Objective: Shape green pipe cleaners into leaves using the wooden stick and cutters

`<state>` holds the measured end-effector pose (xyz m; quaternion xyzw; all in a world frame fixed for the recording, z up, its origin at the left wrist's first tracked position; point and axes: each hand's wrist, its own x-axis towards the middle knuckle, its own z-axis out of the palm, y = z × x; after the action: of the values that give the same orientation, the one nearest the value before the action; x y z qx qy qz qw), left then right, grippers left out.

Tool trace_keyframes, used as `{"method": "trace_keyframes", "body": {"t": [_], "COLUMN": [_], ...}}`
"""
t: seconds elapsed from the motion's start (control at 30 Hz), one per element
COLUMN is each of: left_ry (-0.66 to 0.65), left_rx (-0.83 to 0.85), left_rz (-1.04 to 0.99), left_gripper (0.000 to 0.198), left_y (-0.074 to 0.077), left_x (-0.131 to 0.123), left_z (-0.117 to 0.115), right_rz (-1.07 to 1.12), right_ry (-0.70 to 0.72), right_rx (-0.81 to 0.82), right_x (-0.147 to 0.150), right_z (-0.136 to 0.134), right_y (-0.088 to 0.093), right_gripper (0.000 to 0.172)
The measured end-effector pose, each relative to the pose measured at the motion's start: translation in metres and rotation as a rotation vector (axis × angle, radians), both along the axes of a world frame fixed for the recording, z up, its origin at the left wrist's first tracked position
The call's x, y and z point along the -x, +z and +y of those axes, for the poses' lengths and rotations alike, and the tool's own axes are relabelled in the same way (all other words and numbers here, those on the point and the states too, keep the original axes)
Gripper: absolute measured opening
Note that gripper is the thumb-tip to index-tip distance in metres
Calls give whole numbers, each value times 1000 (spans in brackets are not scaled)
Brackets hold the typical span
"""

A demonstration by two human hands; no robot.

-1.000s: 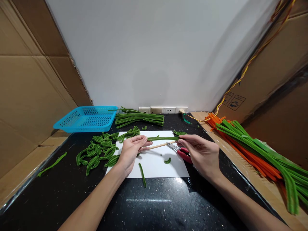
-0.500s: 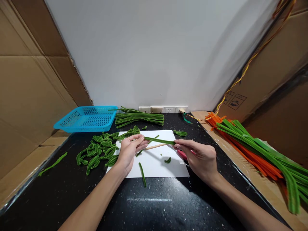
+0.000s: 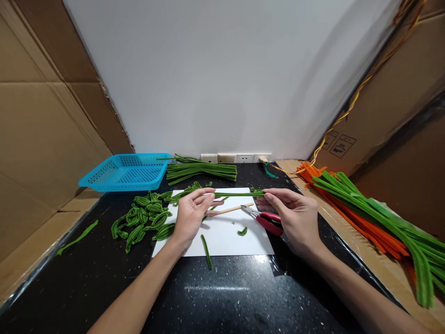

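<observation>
A short length of green pipe cleaners (image 3: 239,194) is stretched level between my two hands above a white sheet of paper (image 3: 222,241). My left hand (image 3: 194,211) pinches its left end between thumb and fingertips. At the other end, my right hand (image 3: 294,215) pinches it the same way. Below lie a thin wooden stick (image 3: 231,210) and red-handled pliers (image 3: 269,221), their jaws by the stick. A curved green offcut (image 3: 242,231) and a straight green piece (image 3: 206,252) rest nearby. Left of the paper sits a pile of green looped leaf shapes (image 3: 149,215).
A blue plastic basket (image 3: 88,181) stands at the back left. Beside it lies a bundle of green pipe cleaners (image 3: 201,170), before wall sockets (image 3: 245,158). Orange strips (image 3: 368,229) and long green strips (image 3: 382,218) lie on cardboard at right. A green scrap (image 3: 78,237) is far left.
Both hands have risen slightly away from me and a little farther apart, bringing the green strip level. The pliers, earlier mostly covered by my right hand, now show.
</observation>
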<state>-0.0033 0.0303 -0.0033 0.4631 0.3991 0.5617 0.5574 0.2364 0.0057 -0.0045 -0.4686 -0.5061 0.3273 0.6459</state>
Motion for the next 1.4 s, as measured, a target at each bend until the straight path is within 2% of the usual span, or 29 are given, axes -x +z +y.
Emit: {"method": "trace_keyframes", "body": {"t": [0.1, 0.33, 0.67, 1.07, 1.2, 1.4], "left_ry": [16, 80, 52, -15, -93, -163], "left_rx": [-80, -201, -111, -97, -44, -7], "left_rz": [87, 133, 83, 43, -17, -87], "left_gripper": [39, 21, 29, 34, 34, 30], "left_y": [-3, 0, -1, -1, 0, -1], "left_x": [-1, -3, -3, 0, -1, -5], "left_z": [-2, -8, -3, -4, -5, -8], "right_rz": [20, 44, 72, 42, 49, -10], "right_ry": [11, 17, 18, 117, 198, 409], "right_rx": [2, 15, 51, 61, 54, 138], "right_x": [0, -1, -1, -4, -1, 9], "right_z": [1, 2, 2, 1, 1, -5], "right_y": [1, 0, 1, 0, 1, 4], "right_gripper": [26, 27, 27, 25, 21, 22]}}
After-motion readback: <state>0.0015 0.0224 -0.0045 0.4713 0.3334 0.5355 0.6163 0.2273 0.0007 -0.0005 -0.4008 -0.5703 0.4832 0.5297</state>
